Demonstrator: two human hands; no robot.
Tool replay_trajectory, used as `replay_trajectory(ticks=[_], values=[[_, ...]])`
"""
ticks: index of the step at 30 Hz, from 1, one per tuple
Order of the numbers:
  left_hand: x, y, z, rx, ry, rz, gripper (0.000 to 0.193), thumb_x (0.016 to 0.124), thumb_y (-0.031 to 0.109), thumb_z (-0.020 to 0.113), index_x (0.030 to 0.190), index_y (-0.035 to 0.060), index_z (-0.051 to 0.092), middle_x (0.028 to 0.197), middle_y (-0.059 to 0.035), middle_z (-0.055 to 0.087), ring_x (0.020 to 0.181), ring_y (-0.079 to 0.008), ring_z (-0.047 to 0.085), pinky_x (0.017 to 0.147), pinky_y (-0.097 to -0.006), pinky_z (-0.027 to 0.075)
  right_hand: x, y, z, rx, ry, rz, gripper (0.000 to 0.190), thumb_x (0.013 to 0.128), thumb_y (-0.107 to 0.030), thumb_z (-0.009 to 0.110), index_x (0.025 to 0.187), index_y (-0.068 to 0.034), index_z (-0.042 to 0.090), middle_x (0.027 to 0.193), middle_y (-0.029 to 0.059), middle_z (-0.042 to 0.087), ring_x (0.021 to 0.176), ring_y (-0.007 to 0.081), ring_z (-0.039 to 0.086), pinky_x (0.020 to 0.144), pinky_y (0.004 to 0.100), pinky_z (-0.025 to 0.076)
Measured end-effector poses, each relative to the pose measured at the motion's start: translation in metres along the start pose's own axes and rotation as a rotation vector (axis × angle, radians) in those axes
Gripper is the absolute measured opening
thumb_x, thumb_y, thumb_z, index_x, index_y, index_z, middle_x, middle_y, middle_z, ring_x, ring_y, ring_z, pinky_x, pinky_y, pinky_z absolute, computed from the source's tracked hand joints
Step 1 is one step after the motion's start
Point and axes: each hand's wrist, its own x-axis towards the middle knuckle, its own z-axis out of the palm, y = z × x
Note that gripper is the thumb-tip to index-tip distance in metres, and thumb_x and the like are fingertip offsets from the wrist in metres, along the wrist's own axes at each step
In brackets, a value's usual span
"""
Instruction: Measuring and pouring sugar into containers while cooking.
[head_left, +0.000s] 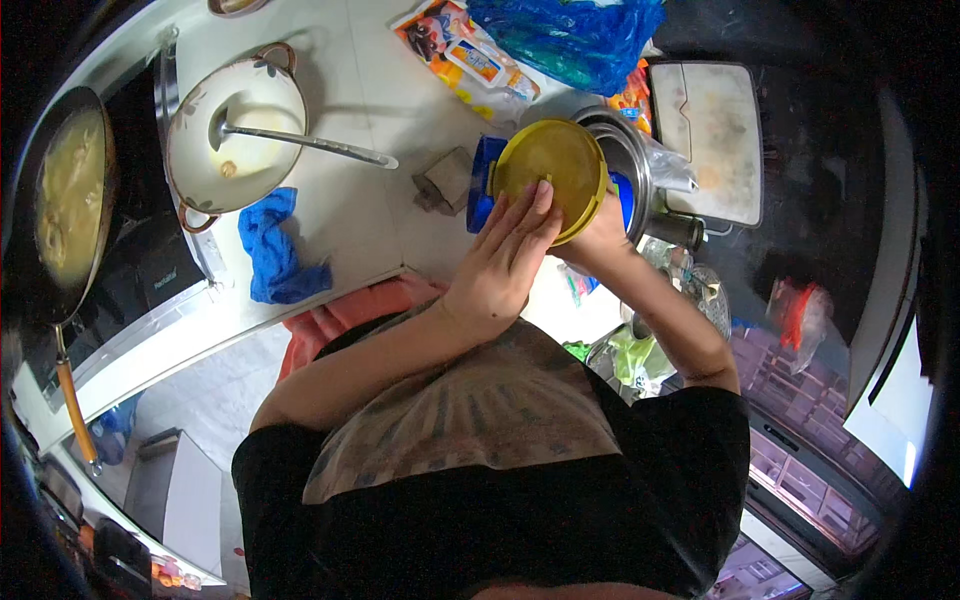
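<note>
A round yellow plastic lid (555, 161) faces up in front of me, above the counter. My left hand (506, 251) lies over its near left edge, with straight fingers reaching onto the top; the thumb is hidden. From the right, my right hand (600, 229) holds the lid's near right side, its fingers mostly covered. Whether a container is under the lid I cannot tell. A blue plastic object (484, 184) shows just left of the lid, and a steel bowl (637, 157) stands behind it on the right.
A two-handled pot (259, 124) holds a ladle (315, 142); a blue cloth (274, 247) lies nearby. A frying pan (71, 202) with food in liquid sits on the far left hob. Plastic packets (469, 64), a blue bag (577, 45) and a pale board (709, 142) are at the back.
</note>
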Motion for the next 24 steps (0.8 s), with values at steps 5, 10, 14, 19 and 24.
replay_trajectory(ticks=[5, 10, 14, 19, 24], values=[[0.0, -0.001, -0.0012, 0.043, 0.022, 0.052, 0.04, 0.089, 0.006, 0.048, 0.126, -0.0088, 0.048, 0.143, -0.0282, 0.04, 0.13, -0.0414, 0.045, 0.105, -0.0535, 0.038, 0.0047, -0.0006, -0.0044, 0.059, 0.037, 0.013, 0.062, 0.064, -0.037, 0.073, 0.118, -0.01, 0.061, 0.12, 0.0132, 0.058, 0.108, 0.0375, 0.05, 0.092, 0.0494, 0.045], [0.0, 0.0005, -0.0002, 0.003, 0.023, 0.01, 0.04, 0.088, 0.006, 0.05, 0.126, -0.0087, 0.049, 0.142, -0.0283, 0.041, 0.13, -0.0418, 0.046, 0.105, -0.0537, 0.039, 0.0001, -0.0036, -0.0042, 0.066, 0.041, 0.039, 0.061, 0.063, -0.037, 0.074, 0.118, -0.011, 0.061, 0.118, 0.0129, 0.058, 0.106, 0.037, 0.051, 0.089, 0.0487, 0.047], [0.0005, 0.0005, -0.0012, 0.022, 0.033, 0.025, 0.04, 0.088, 0.005, 0.051, 0.125, -0.0089, 0.049, 0.142, -0.0279, 0.042, 0.129, -0.0422, 0.046, 0.105, -0.0537, 0.039, 0.0031, -0.0058, -0.0083, 0.069, 0.077, 0.012, 0.06, 0.064, -0.037, 0.073, 0.118, -0.011, 0.061, 0.117, 0.0127, 0.059, 0.103, 0.0364, 0.051, 0.087, 0.0479, 0.048], [-0.0017, -0.0007, -0.0003, 0.016, 0.034, 0.035, 0.039, 0.089, 0.005, 0.05, 0.125, -0.0088, 0.049, 0.142, -0.0277, 0.042, 0.129, -0.0423, 0.046, 0.105, -0.0538, 0.039, 0.0041, -0.0003, -0.0042, 0.033, 0.069, 0.005, 0.056, 0.067, -0.037, 0.071, 0.115, -0.01, 0.063, 0.114, 0.012, 0.059, 0.101, 0.0357, 0.051, 0.089, 0.0475, 0.046], [0.0006, 0.0042, -0.0014, -0.031, 0.048, 0.003, 0.037, 0.089, 0.004, 0.05, 0.124, -0.0089, 0.049, 0.142, -0.0284, 0.042, 0.129, -0.0428, 0.046, 0.105, -0.0542, 0.039, -0.0014, 0.0031, -0.0008, 0.021, 0.125, -0.036, 0.056, 0.066, -0.039, 0.071, 0.114, -0.01, 0.064, 0.112, 0.0123, 0.06, 0.101, 0.0367, 0.051, 0.09, 0.0487, 0.045]])
